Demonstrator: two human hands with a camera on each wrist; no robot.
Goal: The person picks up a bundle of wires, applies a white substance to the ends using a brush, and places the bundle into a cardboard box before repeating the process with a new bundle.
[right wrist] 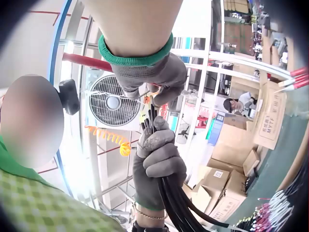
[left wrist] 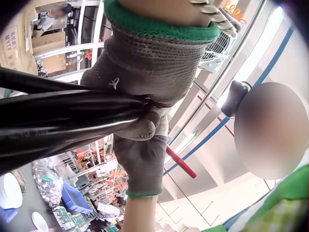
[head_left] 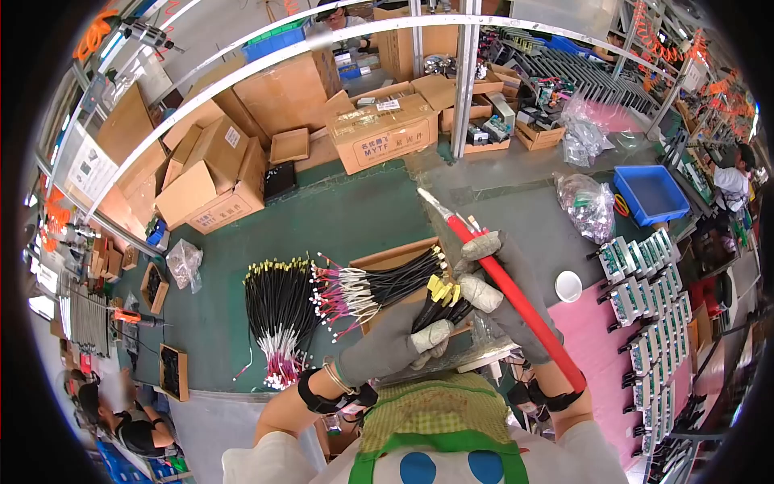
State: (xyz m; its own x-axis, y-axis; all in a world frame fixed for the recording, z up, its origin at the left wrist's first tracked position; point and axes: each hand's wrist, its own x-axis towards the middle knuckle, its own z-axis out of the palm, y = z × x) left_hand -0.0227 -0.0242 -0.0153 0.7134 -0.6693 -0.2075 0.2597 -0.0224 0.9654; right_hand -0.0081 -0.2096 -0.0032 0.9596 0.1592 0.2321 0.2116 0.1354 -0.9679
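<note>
Grey gloves with green cuffs cover both hands. My left hand grips a bundle of black cables, its fingers curled round them below their yellow ends. Beside those ends, my right hand holds a long red rod-like piece with a pale tapered tip; it slants across the hand towards the forearm. The right thumb is right at the yellow ends. On the green table, a pile of black cables with white connectors lies left of a second cable pile, which rests over an open carton.
Cardboard boxes line the back under a metal frame. To the right stand a blue bin, plastic bags, a white cup and rows of circuit-board units on a pink mat. Small part boxes sit left.
</note>
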